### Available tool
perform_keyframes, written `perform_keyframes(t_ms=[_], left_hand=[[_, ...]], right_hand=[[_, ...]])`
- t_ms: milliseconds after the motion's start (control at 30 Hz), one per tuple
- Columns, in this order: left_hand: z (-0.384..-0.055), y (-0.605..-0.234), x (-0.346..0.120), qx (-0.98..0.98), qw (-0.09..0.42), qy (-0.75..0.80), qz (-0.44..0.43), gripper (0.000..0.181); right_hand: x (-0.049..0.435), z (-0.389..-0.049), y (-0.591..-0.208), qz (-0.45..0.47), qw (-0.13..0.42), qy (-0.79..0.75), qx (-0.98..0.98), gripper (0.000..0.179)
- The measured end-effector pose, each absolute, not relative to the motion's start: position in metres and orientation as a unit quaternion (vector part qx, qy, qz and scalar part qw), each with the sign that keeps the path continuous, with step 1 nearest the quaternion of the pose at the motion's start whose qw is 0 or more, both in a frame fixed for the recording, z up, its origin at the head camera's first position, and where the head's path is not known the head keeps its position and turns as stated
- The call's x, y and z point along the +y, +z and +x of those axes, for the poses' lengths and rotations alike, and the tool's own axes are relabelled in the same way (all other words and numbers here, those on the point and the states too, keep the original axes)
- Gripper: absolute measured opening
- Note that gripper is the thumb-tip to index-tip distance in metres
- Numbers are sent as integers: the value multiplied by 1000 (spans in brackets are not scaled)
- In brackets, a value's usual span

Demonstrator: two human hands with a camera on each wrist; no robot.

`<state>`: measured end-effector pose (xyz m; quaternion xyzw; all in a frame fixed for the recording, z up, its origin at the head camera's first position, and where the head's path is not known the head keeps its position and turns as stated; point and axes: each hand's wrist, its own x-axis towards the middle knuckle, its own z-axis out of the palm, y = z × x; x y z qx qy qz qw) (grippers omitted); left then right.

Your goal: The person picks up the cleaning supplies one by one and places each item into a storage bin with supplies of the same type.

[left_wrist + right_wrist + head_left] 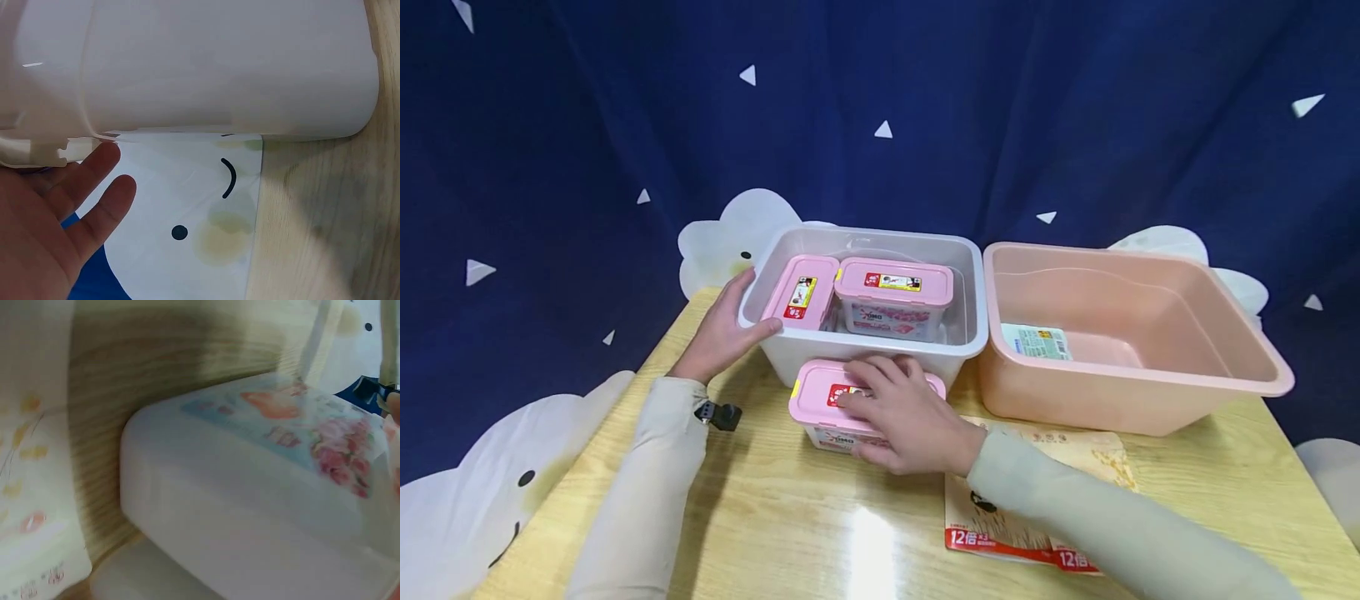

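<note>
My left hand [718,337] holds the front left corner of a white plastic bin [850,341], thumb over the rim and fingers along the outside. In the left wrist view, two fingers [100,215] extend loosely beside the bin's wall [225,69]. Just in front of this bin, my right hand [902,417] grips a pink-lidded OMO detergent tub [814,390] from above, fingers across the lid and thumb at its near side. The right wrist view shows that tub's pale, flower-printed end [206,481]. Inside the bin are two matching tubs: one lengthwise at left [778,292], one crosswise [895,321].
A pink plastic bin [1075,383] stands right of the white one, with a labelled packet [1037,342] inside. Flat printed packaging [1000,521] lies on the wooden table [790,525] under my right forearm. A dark blue curtain [925,183] hangs behind.
</note>
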<state>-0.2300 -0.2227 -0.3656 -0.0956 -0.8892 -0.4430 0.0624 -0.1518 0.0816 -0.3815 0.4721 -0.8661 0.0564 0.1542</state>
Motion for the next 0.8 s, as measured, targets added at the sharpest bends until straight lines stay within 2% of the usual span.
perform_keyframes(t_ms=[133,433,800], left_hand=[[-230,-363,-221,-893,59,-434,-102,93],[-219,-376,-224,-900,55,-422,-98,92],[-223,-362,-223,-909,52,-405,-88,94]], right_hand=[[84,-147,-379,465,127,49,-875,50],[93,-151,-374,474,1,81,-877,62],[88,-161,-371,442,28,47,-895,74]])
